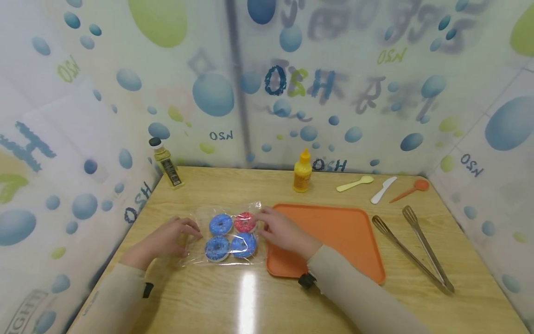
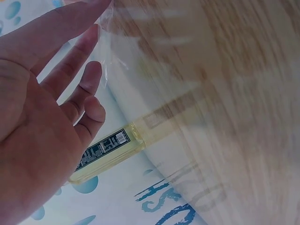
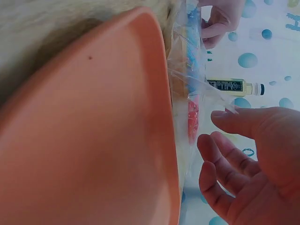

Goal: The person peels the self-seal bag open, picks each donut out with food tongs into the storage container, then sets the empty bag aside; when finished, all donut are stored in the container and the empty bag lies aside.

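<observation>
A clear plastic bag [image 1: 233,258] lies on the table with three blue doughnuts and one pink doughnut [image 1: 245,222] inside. Two of the blue doughnuts [image 1: 220,224] [image 1: 217,248] are on its left side. My left hand [image 1: 170,239] is at the bag's left edge, fingers spread and loosely bent; in the left wrist view, its upper fingertips meet the clear film [image 2: 107,51]. At the right edge is my right hand [image 1: 285,231], beside the pink doughnut. The right wrist view shows its thumb [image 3: 234,121] against a bag corner, apart from the loosely bent fingers.
An orange tray [image 1: 325,241] lies right of the bag. Tongs [image 1: 425,250] rest beyond it. Behind are a yellow squeeze bottle [image 1: 302,174], a yellow spoon [image 1: 354,183], a white knife [image 1: 383,190] and an orange spoon [image 1: 420,185]. An oil bottle [image 1: 168,166] stands back left.
</observation>
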Action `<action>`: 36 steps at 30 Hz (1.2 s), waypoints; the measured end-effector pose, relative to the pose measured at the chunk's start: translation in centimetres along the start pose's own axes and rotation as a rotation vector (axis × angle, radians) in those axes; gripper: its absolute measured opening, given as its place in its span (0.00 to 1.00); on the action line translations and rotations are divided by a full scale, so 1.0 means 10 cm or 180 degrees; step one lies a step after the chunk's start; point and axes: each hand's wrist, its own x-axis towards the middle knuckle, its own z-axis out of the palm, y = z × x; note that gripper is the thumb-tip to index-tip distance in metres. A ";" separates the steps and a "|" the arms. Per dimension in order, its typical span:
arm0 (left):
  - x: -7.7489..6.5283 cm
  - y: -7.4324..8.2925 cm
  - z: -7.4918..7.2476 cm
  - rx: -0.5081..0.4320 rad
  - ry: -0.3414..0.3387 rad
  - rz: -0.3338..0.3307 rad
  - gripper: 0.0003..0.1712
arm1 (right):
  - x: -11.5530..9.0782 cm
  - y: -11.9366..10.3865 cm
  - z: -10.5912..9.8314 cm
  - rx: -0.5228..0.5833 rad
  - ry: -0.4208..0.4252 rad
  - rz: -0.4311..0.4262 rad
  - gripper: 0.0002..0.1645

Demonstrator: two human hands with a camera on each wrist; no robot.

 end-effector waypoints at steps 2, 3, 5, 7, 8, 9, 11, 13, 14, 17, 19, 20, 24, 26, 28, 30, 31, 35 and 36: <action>0.00 0.00 0.00 -0.0018 -0.0022 -0.0024 0.28 | 0.04 0.00 0.01 0.0000 0.0015 -0.0024 0.16; 0.00 0.01 0.00 -0.0021 -0.0027 -0.0025 0.28 | 0.05 0.00 0.01 0.0015 0.0015 -0.0024 0.15; 0.00 0.02 0.00 -0.0022 -0.0036 -0.0026 0.28 | 0.08 0.00 0.02 0.0019 0.0009 -0.0007 0.14; 0.01 0.02 0.00 -0.0031 -0.0047 -0.0031 0.28 | 0.10 0.01 0.04 0.0010 -0.0025 0.0047 0.12; 0.01 0.02 0.00 -0.0039 -0.0060 -0.0040 0.28 | 0.11 0.02 0.05 0.0006 -0.0049 0.0083 0.11; 0.01 0.02 0.00 -0.0047 -0.0071 -0.0049 0.28 | 0.12 0.02 0.07 0.0001 -0.0070 0.0108 0.09; 0.01 0.02 0.00 -0.0077 -0.0094 -0.0090 0.28 | 0.13 0.03 0.09 0.0003 -0.0090 0.0165 0.07; 0.00 0.02 0.00 -0.0099 -0.0111 -0.0135 0.29 | 0.14 0.04 0.10 0.0016 -0.0093 0.0193 0.06; 0.00 0.02 0.00 -0.0107 -0.0115 -0.0151 0.29 | 0.14 0.04 0.11 0.0021 -0.0083 0.0206 0.05; 0.00 0.03 -0.01 -0.0117 -0.0113 -0.0182 0.29 | 0.14 0.04 0.11 0.0044 -0.0052 0.0225 0.03; -0.01 0.04 -0.02 -0.0127 -0.0109 -0.0181 0.29 | 0.15 0.04 0.12 0.0045 -0.0039 0.0236 0.03; -0.01 0.04 -0.03 -0.0133 -0.0107 -0.0185 0.29 | 0.14 0.05 0.12 0.0059 -0.0027 0.0239 0.03; -0.02 0.05 -0.04 -0.0149 -0.0099 -0.0181 0.29 | 0.13 0.07 0.12 0.0113 0.0000 0.0282 0.02; -0.01 0.04 -0.03 -0.0150 -0.0090 -0.0185 0.29 | 0.12 0.08 0.11 0.0172 0.0011 0.0327 0.01; -0.01 0.04 -0.03 -0.0144 -0.0087 -0.0185 0.29 | 0.10 0.10 0.10 0.0212 0.0015 0.0379 0.02; 0.00 0.04 -0.03 -0.0147 -0.0086 -0.0222 0.29 | 0.09 0.11 0.08 0.0227 0.0029 0.0441 0.02; 0.00 0.04 -0.02 -0.0156 -0.0092 -0.0242 0.29 | 0.07 0.11 0.07 0.0225 0.0032 0.0476 0.02; 0.00 0.03 -0.01 -0.0182 -0.0113 -0.0314 0.29 | 0.03 0.14 0.05 0.0142 0.0040 0.0527 0.02; 0.00 0.02 -0.01 -0.0187 -0.0113 -0.0314 0.29 | 0.02 0.14 0.04 0.0127 0.0039 0.0535 0.03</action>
